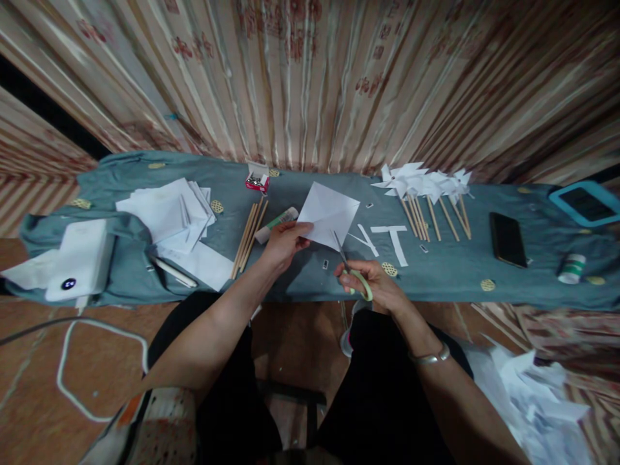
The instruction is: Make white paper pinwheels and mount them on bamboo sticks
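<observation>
My left hand (285, 244) pinches the left corner of a white paper square (330, 210), which is held up over the cloth with creases across it. In my right hand (372, 281) is a pair of scissors (359, 281) with pale green handles, my fingers closed in the loops. The scissor blades meet the paper at its lower corner. Beside my left hand lie a glue stick (276, 224) and several wooden sticks (249, 237). Cut paper strips (394, 240) lie to the right of the paper.
Paper pinwheels (426, 183) on sticks lie at the back right. Farther right are a phone (507, 239) and a small green-and-white container (572, 268). Stacked paper sheets (169, 213), a white power bank (80, 258) and a pen (174, 272) are at left. A small red box (257, 177) stands at the back.
</observation>
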Demonstrator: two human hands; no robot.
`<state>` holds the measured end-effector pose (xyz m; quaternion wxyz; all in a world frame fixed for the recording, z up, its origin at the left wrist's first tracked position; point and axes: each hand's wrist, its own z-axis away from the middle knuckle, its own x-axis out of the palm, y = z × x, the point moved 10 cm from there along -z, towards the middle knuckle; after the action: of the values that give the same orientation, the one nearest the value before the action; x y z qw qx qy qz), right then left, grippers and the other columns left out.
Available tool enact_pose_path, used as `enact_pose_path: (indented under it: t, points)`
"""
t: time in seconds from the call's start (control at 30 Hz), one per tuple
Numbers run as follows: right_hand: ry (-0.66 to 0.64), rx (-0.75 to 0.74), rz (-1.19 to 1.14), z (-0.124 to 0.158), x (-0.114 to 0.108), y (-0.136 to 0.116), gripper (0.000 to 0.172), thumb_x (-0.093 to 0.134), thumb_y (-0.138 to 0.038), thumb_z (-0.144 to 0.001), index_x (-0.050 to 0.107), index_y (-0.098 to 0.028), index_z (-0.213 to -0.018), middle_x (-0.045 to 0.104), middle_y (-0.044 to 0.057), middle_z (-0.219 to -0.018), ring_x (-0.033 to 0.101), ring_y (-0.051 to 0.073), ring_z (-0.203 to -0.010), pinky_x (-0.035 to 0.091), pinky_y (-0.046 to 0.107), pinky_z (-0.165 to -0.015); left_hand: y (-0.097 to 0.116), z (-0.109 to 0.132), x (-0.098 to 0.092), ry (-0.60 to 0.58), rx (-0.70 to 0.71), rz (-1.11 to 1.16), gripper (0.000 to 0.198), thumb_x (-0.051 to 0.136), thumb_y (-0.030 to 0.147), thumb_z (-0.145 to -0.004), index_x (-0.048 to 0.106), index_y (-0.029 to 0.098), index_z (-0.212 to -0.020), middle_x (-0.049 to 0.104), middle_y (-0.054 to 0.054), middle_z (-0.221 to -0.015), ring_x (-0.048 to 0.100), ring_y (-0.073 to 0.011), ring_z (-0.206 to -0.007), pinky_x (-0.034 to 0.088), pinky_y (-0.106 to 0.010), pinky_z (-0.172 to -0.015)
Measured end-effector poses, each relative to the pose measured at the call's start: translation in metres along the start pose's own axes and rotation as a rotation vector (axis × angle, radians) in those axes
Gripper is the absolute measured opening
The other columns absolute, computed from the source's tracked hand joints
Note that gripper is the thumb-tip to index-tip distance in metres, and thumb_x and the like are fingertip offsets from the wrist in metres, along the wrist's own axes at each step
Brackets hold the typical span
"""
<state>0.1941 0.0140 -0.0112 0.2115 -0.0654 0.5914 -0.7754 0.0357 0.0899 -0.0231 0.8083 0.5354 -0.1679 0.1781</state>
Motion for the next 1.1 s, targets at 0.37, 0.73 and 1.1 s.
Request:
enact_pose_path:
  t: [0.37,0.73,1.1]
  points:
    - [0.008,0.007,0.022,-0.001,-0.0003,0.0011,0.051,0.078,-0.066,-0.065,0.066,-0.017,-0.072,0.051,-0.004,-0.057,0.044,0.009,-0.054,0.036,0.023,-0.05,-0.0008,-0.0016,-0.0026,0.014,0.002,-0.011,0.018,0.082,0.017,-0.054,0.068,0.014,-0.066,0.066,0.0,-0.066,0.057,-0.0088,-0.058,0.045,-0.02,-0.054]
    - [0.042,0.017,0.051,-0.0014,-0.0042,0.0032,0.05,0.078,-0.065,-0.065,0.067,-0.017,-0.072,0.051,-0.004,-0.055,0.041,0.009,-0.052,0.032,0.023,-0.048,-0.0002,-0.0017,-0.0034,0.032,0.003,-0.009,0.018,0.081,0.017,-0.054,0.068,0.013,-0.065,0.067,0.0,-0.065,0.057,-0.0086,-0.057,0.044,-0.02,-0.053]
    - [0.053,0.021,0.032,-0.002,-0.0045,0.0054,0.045,0.081,-0.061,-0.064,0.067,-0.019,-0.074,0.051,-0.005,-0.056,0.047,0.01,-0.054,0.036,0.023,-0.05,-0.0008,0.0013,0.0009,0.008,0.006,-0.038,0.017,0.082,0.016,-0.056,0.068,0.012,-0.065,0.066,-0.001,-0.068,0.057,-0.0084,-0.059,0.044,-0.02,-0.055]
